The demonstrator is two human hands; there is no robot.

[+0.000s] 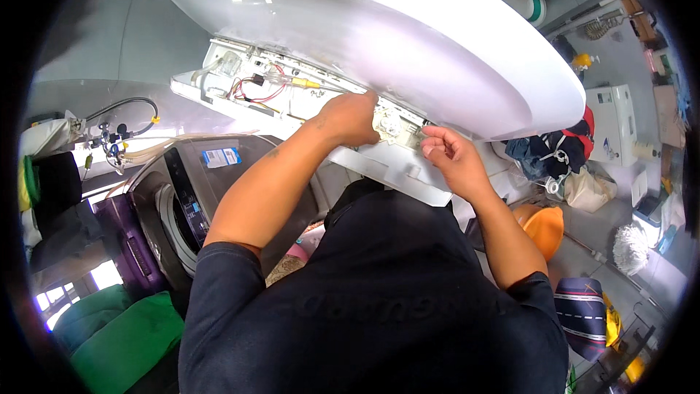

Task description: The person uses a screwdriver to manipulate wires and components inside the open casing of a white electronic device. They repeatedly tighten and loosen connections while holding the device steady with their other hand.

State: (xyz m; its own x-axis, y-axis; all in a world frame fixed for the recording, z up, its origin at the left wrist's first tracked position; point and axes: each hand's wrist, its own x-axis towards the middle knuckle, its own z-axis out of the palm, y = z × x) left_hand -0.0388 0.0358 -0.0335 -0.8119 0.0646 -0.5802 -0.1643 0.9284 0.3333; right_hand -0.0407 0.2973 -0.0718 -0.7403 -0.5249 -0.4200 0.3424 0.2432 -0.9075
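Observation:
A white appliance has its long, narrow compartment [292, 106] uncovered, under a large, curved white panel [408, 36]. Red wires [273, 95] and a yellow sleeve [305, 82] lie in its left half. My left hand [348, 118] reaches in at the middle, fingers curled at a pale mechanism [391, 125]; what it grips is hidden. At the compartment's right end is my right hand [453, 159], thumb and forefinger closed together. Anything between those fingertips is too small to name. A white strip [408, 179] runs along the near edge, close to my body.
On the left stands a grey front-loading washing machine [211, 175], with a purple suitcase [127, 241] beside it. A black hose [138, 101] hangs behind. To the right are an orange basin [541, 230], piled clothes [547, 153] and a white mop head [631, 248] on the floor.

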